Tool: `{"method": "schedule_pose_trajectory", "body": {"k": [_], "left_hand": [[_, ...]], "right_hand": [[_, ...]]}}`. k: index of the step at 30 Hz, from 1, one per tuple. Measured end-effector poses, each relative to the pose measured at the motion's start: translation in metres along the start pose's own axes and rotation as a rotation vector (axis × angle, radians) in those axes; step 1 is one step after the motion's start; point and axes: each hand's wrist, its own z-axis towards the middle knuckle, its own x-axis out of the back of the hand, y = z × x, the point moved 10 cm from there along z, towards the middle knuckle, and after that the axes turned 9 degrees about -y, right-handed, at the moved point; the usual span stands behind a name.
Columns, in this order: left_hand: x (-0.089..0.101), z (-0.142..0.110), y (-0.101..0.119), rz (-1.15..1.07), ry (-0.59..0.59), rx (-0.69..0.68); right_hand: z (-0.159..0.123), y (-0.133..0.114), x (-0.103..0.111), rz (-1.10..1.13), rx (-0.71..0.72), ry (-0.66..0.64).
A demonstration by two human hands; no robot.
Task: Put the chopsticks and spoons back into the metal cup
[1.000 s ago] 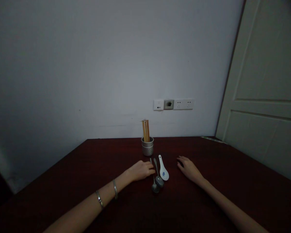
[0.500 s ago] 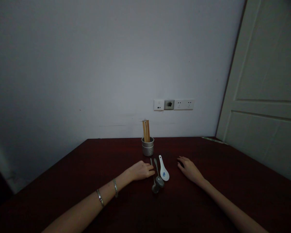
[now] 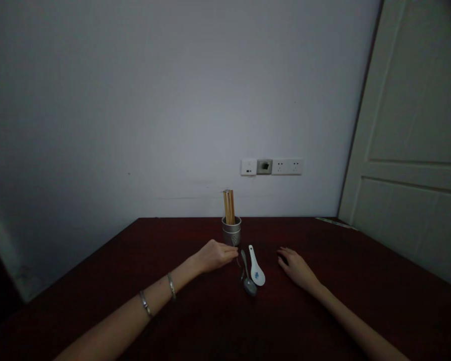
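Observation:
My left hand (image 3: 218, 254), with two bangles on the wrist, is closed in a pinch on the handle of a thin metal spoon (image 3: 242, 274). Its bowl end hangs below my fingers and looks edge-on, partly blurred. Just right of it, a second metal spoon (image 3: 250, 287) lies on the table, bowl toward me. Beside that lies a white ceramic soup spoon (image 3: 257, 275) with a blue mark in its bowl. My right hand (image 3: 296, 265) rests on the table to the right, fingers loosely apart, holding nothing.
A metal utensil holder (image 3: 231, 231) with several wooden chopsticks (image 3: 229, 206) stands behind my left hand on the dark red table (image 3: 173, 240). Sockets (image 3: 280, 167) are set in the wall at the back. A pale door (image 3: 409, 200) is on the right.
My left hand has raised the thin metal spoon and turned it, its bowl now apart from the second spoon. My right hand stays resting. The view has shifted slightly.

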Motion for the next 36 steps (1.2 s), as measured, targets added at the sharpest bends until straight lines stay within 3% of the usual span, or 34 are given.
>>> {"method": "schedule_pose_trajectory", "body": {"k": [6, 10, 14, 18, 30, 36], "left_hand": [[0.047, 0.007, -0.033, -0.357, 0.244, 0.250], [0.061, 0.008, -0.053, -0.684, 0.370, 0.463], [0.056, 0.012, -0.061, -0.970, 0.416, 0.581], [0.051, 0.014, -0.067, -1.117, 0.500, 0.636], [0.019, 0.015, -0.067, -1.217, 0.509, 0.666], [0.012, 0.016, -0.067, -1.239, 0.498, 0.658]], "right_hand": [[-0.001, -0.001, 0.002, 0.031, -0.010, 0.000], [-0.002, -0.002, 0.004, 0.037, -0.013, 0.011], [-0.002, 0.000, 0.003, 0.050, -0.022, 0.025], [-0.002, 0.002, 0.003, 0.053, -0.024, 0.027], [-0.002, -0.003, 0.004, 0.015, -0.009, 0.024], [0.007, 0.011, 0.009, 0.189, -0.033, 0.016]]}}
